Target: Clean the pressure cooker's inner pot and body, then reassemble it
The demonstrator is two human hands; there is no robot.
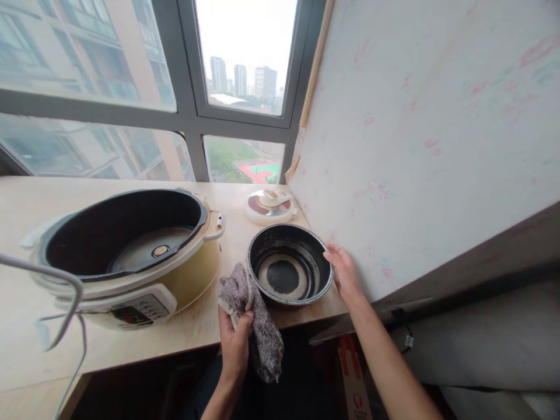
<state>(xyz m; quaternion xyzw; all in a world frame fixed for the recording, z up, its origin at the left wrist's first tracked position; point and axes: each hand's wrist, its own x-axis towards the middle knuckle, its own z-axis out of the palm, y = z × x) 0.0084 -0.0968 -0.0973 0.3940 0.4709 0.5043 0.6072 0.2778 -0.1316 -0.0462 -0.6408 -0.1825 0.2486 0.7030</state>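
Observation:
My left hand [234,341] grips a grey-brown cloth [258,326] at the front edge of the wooden counter [210,326]; the cloth hangs down past the edge and touches the left side of a black inner pot. My right hand [343,271] holds the right rim of that black inner pot [289,271], which stands upright on the counter with a pale ring on its bottom. To the left stands a cream rice cooker body [126,256], open and with no pot in it.
A round cream cooker lid [269,205] lies behind the pot near the window [245,58]. A white wall panel [415,134] rises right of the pot. A white cord [65,303] loops at the left. A carton [352,379] stands below the counter.

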